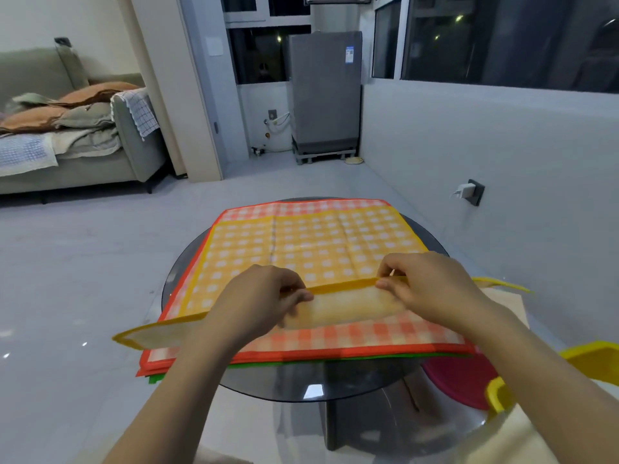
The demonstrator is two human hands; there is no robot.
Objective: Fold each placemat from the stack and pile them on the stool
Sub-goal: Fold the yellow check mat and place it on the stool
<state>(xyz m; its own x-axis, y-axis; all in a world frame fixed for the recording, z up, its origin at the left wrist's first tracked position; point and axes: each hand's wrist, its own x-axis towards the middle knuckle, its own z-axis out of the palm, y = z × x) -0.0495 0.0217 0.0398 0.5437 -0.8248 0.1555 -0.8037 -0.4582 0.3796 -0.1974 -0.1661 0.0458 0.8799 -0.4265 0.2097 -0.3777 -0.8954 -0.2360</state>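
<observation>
A yellow checked placemat lies on top of a stack of placemats on a round dark glass table. Under it shows an orange checked placemat, with green edges lower in the stack. My left hand and my right hand each pinch the near edge of the yellow placemat, lifted off the stack so its pale underside shows. A magenta stool stands low at the right, partly covered by a folded yellow-edged placemat.
A grey sofa with blankets stands at the far left. A grey fridge is at the back by the windows. A wall socket with a charger sits on the right wall. Pale tiled floor surrounds the table.
</observation>
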